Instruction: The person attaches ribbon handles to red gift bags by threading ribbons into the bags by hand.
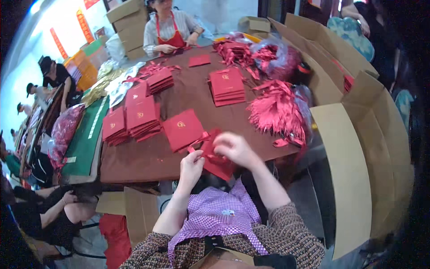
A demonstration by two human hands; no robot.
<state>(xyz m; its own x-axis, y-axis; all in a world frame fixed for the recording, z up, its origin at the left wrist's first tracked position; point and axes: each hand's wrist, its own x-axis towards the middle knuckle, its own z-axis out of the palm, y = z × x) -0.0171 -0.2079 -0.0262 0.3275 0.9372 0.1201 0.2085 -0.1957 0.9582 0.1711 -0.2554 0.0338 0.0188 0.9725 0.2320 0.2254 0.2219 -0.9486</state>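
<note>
My left hand and my right hand both hold a red folded card with a red ribbon at the near edge of a brown table. My right hand pinches the ribbon at the card's top; my left grips its lower left side. A single red square folder with a gold emblem lies just beyond my left hand. A heap of red ribbons sits to the right of my right hand.
Stacks of red folders cover the table. A person in a red apron works at the far end. Large cardboard boxes stand on the right. People sit at the left. A green mat lies at the left.
</note>
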